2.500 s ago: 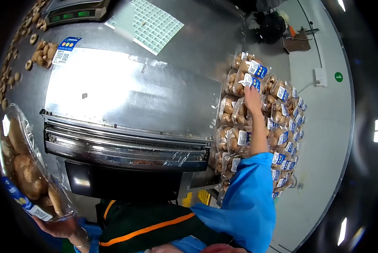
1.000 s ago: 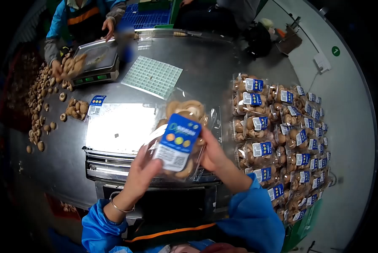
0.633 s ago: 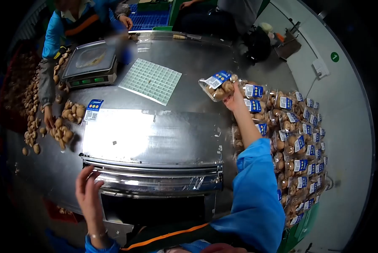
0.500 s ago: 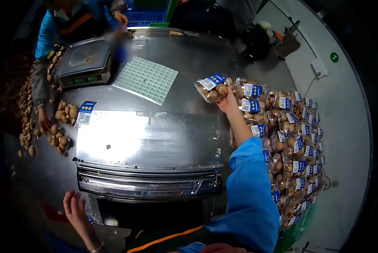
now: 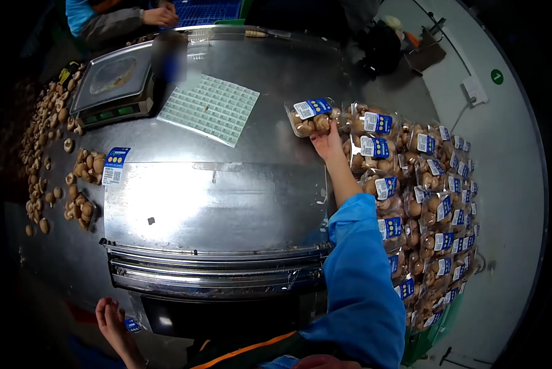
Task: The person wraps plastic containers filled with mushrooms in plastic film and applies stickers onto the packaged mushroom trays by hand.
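My right hand (image 5: 329, 142) grips the near side of a clear-wrapped mushroom pack (image 5: 303, 127) with a blue and white label. The pack is at the back left corner of many similar mushroom packs (image 5: 374, 147), close beside them; I cannot tell whether it rests on the table. At the lower left, my left hand (image 5: 113, 326) is empty, its fingers loosely bent and apart. It hovers by the front edge of the wrapping machine (image 5: 214, 270), near a small blue label (image 5: 131, 325).
A scale (image 5: 113, 86) stands at the back left, beside loose mushrooms (image 5: 48, 123). A sticker sheet (image 5: 211, 111) lies mid-table. Two mushroom piles (image 5: 82, 209) and a blue label card (image 5: 115, 165) are left of the metal plate. A co-worker's hands (image 5: 162, 15) are at the back.
The co-worker's hand has left the mushrooms at the left, and the co-worker's hands are now together at the back. My right hand and its pack have shifted only slightly.
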Tool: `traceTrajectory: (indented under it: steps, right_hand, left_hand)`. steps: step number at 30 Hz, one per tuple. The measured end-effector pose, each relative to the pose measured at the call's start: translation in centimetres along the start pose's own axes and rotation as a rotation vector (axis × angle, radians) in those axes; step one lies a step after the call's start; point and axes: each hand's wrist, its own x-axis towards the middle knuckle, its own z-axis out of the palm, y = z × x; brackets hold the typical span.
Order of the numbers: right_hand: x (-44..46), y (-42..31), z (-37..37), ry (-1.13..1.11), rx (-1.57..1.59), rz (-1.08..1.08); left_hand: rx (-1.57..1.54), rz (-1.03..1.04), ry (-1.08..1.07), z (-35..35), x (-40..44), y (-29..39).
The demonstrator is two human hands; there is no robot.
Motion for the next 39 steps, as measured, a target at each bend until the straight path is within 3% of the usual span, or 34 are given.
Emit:
traceTrajectory:
  steps: [8, 12, 15, 16, 17, 19, 21, 22, 24, 25, 26, 27, 28, 29, 30, 31, 32, 36, 37, 38, 39]
  right_hand:
    - [2.0, 0.2, -1.8, 0.025, 0.06, -0.061]
    - [3.2, 0.1, -3.5, 0.287, 0.112, -0.138]
    - [-2.5, 1.1, 1.0, 0.553, -0.486, -0.186]
    - [-3.7, 1.2, 2.1, 0.463, -0.792, -0.32]
    - [-3.0, 1.5, 1.2, 0.529, -1.511, -0.933]
    - [-4.4, -0.3, 2.1, 0.374, -2.014, -1.296]
    - [-0.4, -1.7, -2.8, 0.013, -2.248, -0.963]
    - [-1.1, -1.0, -2.0, 0.053, -2.227, -1.129]
    - [-1.8, -2.1, 0.9, -0.309, -2.131, -0.882]
    - [0.3, -3.5, -0.5, -0.44, -2.004, -0.659]
    - [3.3, -4.2, -4.1, -0.295, -2.049, -0.768]
    - [3.0, -5.6, -3.5, -0.344, -1.965, -0.501]
    - [-2.8, -4.8, 1.6, -0.17, -2.026, -0.472]
    - [0.1, -6.5, -1.9, -0.279, -1.994, -0.713]
    - [-3.6, -6.5, 0.8, -0.242, -1.891, -0.554]
    - [-7.8, -5.4, 2.8, -0.395, -1.712, -0.731]
    - [-13.0, -4.3, 5.4, -0.399, -1.608, -0.648]
    - [-27.5, -2.4, 5.3, -0.235, -1.975, -0.924]
    - [-30.7, -1.9, 4.6, -0.131, -1.966, -0.806]
    - [-33.7, -1.7, 3.5, -0.025, -1.959, -0.686]
    - [-35.9, -1.6, 1.2, 0.055, -1.973, -0.7]
  left_hand:
    - [0.071, 0.017, -0.047, 2.3, -0.6, 0.8]
    - [0.086, 0.027, -0.059, 1.7, 0.0, 0.3]
    - [0.057, 0.06, -0.075, 0.8, 0.8, -0.3]
    - [0.059, 0.069, -0.069, 0.8, 1.1, -0.2]
    - [0.063, 0.078, -0.062, 0.7, 1.3, 0.0]
    - [0.098, 0.121, -0.047, 0.2, 2.1, -0.1]
    - [0.134, 0.192, -0.053, -2.1, 4.6, -1.6]
    - [0.204, 0.189, 0.02, -1.5, 4.9, -0.6]
    - [0.255, 0.264, -0.051, -3.3, 8.3, -0.8]
    - [0.251, 0.313, -0.055, -3.0, 9.9, -0.4]
    - [0.312, 0.349, -0.079, -3.1, 12.3, -0.5]
    - [0.391, 0.408, -0.094, -4.1, 16.5, -2.0]
    - [0.475, 0.533, -0.043, -4.3, 20.3, -3.2]
    - [0.535, 0.58, -0.038, -3.8, 23.5, -2.5]
    - [0.653, 0.563, 0.041, -2.9, 26.2, -1.1]
    - [0.678, 0.643, 0.123, -2.0, 28.3, 0.2]
    - [0.726, 0.766, 0.206, -2.2, 33.5, -0.7]
    - [0.876, 0.64, 0.215, -0.3, 42.0, 2.5]
    - [0.871, 0.708, 0.268, -0.1, 45.3, 0.6]
    - [1.059, 0.576, 0.115, -0.2, 47.1, 0.2]
    - [1.236, 0.428, -0.052, -0.1, 48.2, -0.7]
